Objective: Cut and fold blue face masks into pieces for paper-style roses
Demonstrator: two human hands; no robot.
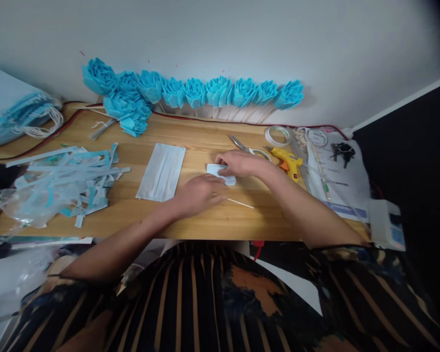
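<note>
A small pale blue piece of face-mask fabric (pixel 215 169) lies on the wooden table in front of me. The thumb and bent fingers of my right hand (pixel 239 162) are closed on its far right edge. My left hand (pixel 199 195) reaches to its near edge, with fingertips by the fabric. From its closed fingers and thumb a thin white stick (pixel 241 202) points right, low over the table; the stick's other end is hidden. Left of my left hand lies a flat pleated face mask (pixel 162 172) without visible ear loops.
Blue fabric flowers (pixel 195 93) on stems lean along the wall. Cut strips (pixel 66 181) are heaped left; stacked masks (pixel 29 115) lie behind. Scissors (pixel 242 144), a tape roll (pixel 277 136), a yellow glue gun (pixel 289 161) and keys (pixel 342 152) are at right.
</note>
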